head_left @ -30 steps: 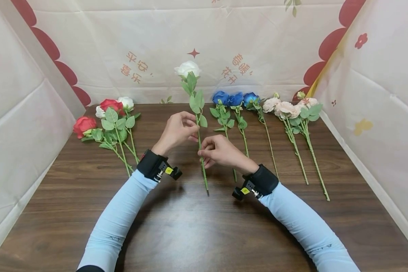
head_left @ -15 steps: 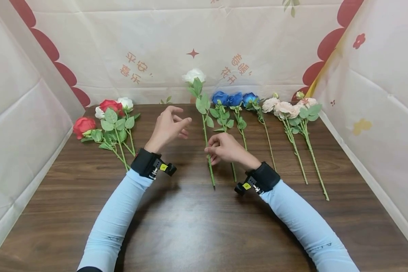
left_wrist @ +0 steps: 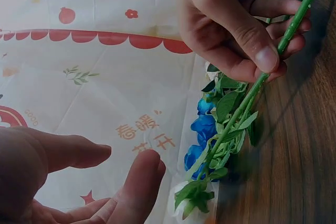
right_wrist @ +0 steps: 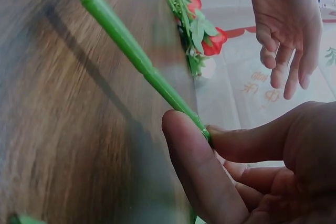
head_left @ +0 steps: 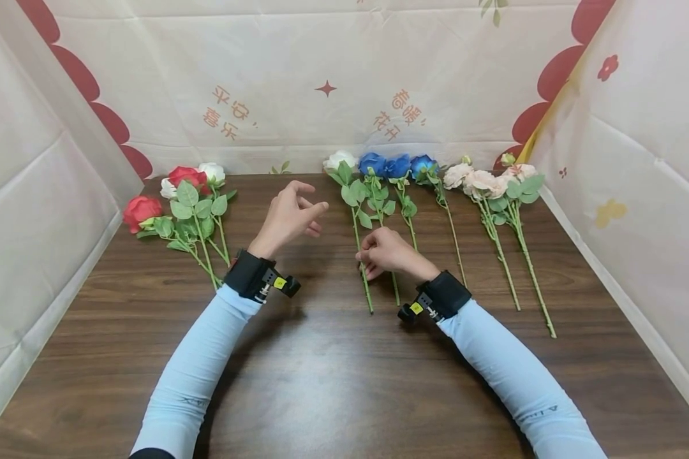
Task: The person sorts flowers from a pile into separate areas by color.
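Observation:
My right hand point(head_left: 387, 252) pinches the green stem of a white rose point(head_left: 341, 160) between thumb and fingers. The rose's head lies at the table's back edge, just left of the blue roses point(head_left: 398, 167). In the right wrist view the lower end of the stem point(right_wrist: 123, 38) slants above the wood, with its shadow apart from it. My left hand point(head_left: 289, 217) hovers left of the white rose, fingers relaxed and holding nothing. The left wrist view shows a gap between its thumb and fingers point(left_wrist: 139, 187).
Red roses point(head_left: 142, 213) and white ones lie in a bunch at the table's left back. Pale pink flowers point(head_left: 485, 185) on long stems lie at the right. Printed cloth point(head_left: 327, 51) walls the brown table point(head_left: 321, 382) at the back and sides.
My left hand has let go of the white rose's stem and moved left. My right hand has shifted slightly right, lowering the rose's head from against the cloth to beside the blue roses.

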`<state>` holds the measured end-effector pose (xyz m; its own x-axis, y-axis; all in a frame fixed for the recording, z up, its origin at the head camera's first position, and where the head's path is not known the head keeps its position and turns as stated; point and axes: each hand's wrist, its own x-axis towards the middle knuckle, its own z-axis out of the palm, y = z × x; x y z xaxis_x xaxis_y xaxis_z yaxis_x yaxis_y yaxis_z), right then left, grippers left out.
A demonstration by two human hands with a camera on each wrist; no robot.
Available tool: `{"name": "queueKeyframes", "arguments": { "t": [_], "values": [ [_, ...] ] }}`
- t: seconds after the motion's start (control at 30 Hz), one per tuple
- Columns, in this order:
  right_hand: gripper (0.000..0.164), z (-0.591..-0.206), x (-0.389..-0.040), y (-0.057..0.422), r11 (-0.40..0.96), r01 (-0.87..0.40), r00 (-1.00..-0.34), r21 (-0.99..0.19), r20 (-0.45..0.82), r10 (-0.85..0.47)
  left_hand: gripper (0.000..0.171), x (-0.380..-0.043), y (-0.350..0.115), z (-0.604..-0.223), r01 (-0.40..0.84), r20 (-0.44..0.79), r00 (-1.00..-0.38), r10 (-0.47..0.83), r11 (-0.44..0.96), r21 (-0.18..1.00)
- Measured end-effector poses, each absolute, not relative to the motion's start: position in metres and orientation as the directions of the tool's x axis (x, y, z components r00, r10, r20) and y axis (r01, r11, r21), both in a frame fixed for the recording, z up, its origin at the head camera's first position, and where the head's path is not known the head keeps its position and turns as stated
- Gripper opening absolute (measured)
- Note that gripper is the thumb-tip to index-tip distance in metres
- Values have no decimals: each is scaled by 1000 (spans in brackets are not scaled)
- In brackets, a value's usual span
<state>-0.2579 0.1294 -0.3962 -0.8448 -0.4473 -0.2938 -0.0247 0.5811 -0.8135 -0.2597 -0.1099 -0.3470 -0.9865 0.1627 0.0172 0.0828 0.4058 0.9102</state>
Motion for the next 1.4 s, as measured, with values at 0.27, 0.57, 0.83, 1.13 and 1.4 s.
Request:
{"name": "queueKeyframes", "arguments": {
  "t": [0.27, 0.57, 0.83, 1.13, 1.4],
  "values": [
    [19, -400, -260, 132, 583, 13, -849, -812, -317, -423, 55, -260, -108, -347, 79, 5, -986, 168, 432, 899],
    [32, -402, -261, 131, 581, 49, -862, -812, -329, -387, 55, -259, -107, -348, 69, -8, -984, 177, 427, 902],
    [37, -406, -262, 132, 606, 54, -860, -794, -345, -375, 55, -257, -106, -349, 58, -19, -985, 174, 425, 903],
    [34, -406, -262, 131, 611, 76, -866, -788, -356, -351, 56, -258, -103, -351, 42, -33, -983, 178, 402, 915],
    [33, -406, -261, 130, 641, 71, -869, -764, -363, -337, 56, -258, -103, -353, 46, -36, -982, 188, 414, 909]
  ]
}}
